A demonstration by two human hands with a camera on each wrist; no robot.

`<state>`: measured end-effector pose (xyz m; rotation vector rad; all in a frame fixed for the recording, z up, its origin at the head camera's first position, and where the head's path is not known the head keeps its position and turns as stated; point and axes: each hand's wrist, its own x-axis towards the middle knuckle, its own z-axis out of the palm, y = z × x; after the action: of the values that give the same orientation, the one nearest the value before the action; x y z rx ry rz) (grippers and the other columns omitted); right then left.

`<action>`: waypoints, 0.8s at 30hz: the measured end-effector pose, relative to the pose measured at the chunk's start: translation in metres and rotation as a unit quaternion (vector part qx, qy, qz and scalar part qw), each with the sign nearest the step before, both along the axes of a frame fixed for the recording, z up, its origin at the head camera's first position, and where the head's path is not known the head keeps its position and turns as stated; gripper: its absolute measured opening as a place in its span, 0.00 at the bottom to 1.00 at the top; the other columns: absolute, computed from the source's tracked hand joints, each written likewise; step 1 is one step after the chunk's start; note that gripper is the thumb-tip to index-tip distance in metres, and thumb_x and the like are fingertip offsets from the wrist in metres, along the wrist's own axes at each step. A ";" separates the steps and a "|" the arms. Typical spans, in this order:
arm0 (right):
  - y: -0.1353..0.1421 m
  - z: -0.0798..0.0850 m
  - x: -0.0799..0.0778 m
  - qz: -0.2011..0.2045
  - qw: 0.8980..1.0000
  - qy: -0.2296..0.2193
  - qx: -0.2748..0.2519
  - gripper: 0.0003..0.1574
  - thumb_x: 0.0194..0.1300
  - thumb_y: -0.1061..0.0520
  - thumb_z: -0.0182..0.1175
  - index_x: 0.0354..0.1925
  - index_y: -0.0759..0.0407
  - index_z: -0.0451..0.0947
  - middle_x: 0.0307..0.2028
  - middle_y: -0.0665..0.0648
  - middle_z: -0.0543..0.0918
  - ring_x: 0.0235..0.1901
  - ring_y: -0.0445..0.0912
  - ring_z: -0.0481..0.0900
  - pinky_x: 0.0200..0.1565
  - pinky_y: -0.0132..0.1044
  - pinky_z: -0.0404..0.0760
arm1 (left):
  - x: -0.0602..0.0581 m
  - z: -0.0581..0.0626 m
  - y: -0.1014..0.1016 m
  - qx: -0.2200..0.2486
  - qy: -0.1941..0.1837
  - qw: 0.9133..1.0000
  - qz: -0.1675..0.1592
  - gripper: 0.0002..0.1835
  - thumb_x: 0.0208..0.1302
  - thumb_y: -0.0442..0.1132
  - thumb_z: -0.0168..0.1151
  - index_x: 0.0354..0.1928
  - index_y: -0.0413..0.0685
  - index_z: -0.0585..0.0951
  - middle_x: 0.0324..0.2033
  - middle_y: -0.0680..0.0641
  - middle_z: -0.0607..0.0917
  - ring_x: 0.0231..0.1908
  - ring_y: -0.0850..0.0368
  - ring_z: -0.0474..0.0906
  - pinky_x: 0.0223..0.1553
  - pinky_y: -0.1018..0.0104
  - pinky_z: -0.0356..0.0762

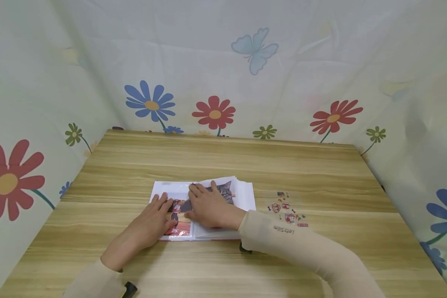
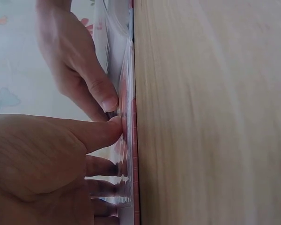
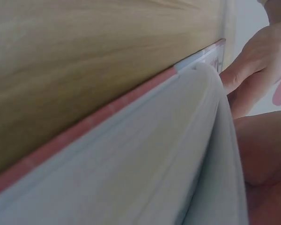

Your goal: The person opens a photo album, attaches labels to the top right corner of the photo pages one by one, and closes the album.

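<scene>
A photo album [image 1: 248, 198] with clear-sleeved pages lies spread on the table. My left hand [image 1: 149, 221] rests on its left page, fingers extended over a colourful picture [image 1: 181, 228] under shiny film. On the right page my right hand [image 1: 212, 207] lies flat near the fold, partly covering a picture of a tabby cat [image 1: 226, 190]. In the left wrist view, the left fingertips [image 2: 110, 187] touch the film and both thumbs come close together. The right wrist view shows the album's right-hand leaves [image 3: 131, 159] bowed up off the red-edged cover [image 3: 98, 115].
A clear sheet of small colourful stickers [image 1: 286, 207] lies to the right of the album on the wood-grain table [image 1: 223, 159]. Light curtains with printed flowers [image 1: 214, 114] stand around the table's back and sides. Dark camera parts [image 1: 245, 248] show beneath the sleeves.
</scene>
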<state>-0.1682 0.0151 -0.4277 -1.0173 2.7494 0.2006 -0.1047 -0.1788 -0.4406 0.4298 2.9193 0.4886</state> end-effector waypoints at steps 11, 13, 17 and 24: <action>-0.003 0.002 -0.008 -0.025 0.999 -0.020 0.000 0.47 0.77 0.29 0.42 0.79 0.56 0.57 0.81 0.54 0.58 0.82 0.53 0.52 0.80 0.65 0.51 | 0.001 -0.001 -0.001 0.006 0.007 1.000 -0.002 0.34 0.74 0.46 0.60 0.72 0.29 0.67 0.75 0.25 0.61 0.76 0.23 0.55 0.75 0.33 0.59; -0.002 0.001 -0.013 -0.031 0.999 -0.015 -0.006 0.45 0.77 0.30 0.43 0.79 0.54 0.59 0.80 0.53 0.61 0.81 0.52 0.54 0.79 0.64 0.52 | 0.001 -0.001 -0.001 0.006 0.008 1.000 -0.003 0.34 0.74 0.45 0.60 0.71 0.28 0.67 0.74 0.24 0.62 0.75 0.23 0.55 0.75 0.33 0.59; 0.002 0.000 -0.021 -0.045 0.999 -0.010 -0.023 0.43 0.76 0.31 0.46 0.77 0.53 0.62 0.77 0.52 0.65 0.80 0.51 0.56 0.79 0.65 0.53 | 0.000 -0.001 -0.001 0.003 0.009 1.000 -0.004 0.34 0.74 0.46 0.59 0.71 0.28 0.67 0.74 0.24 0.62 0.75 0.23 0.55 0.75 0.34 0.59; 0.006 0.001 -0.023 -0.055 0.997 -0.020 -0.050 0.44 0.76 0.32 0.49 0.77 0.55 0.60 0.79 0.55 0.62 0.81 0.53 0.54 0.79 0.65 0.53 | 0.000 -0.002 0.000 0.004 -0.006 1.000 0.004 0.35 0.74 0.47 0.59 0.72 0.29 0.67 0.75 0.25 0.61 0.76 0.24 0.54 0.75 0.33 0.58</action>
<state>-0.1917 0.0206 -0.4264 -0.8802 2.7936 0.0244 -0.1047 -0.1790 -0.4423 0.4138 2.9100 0.5017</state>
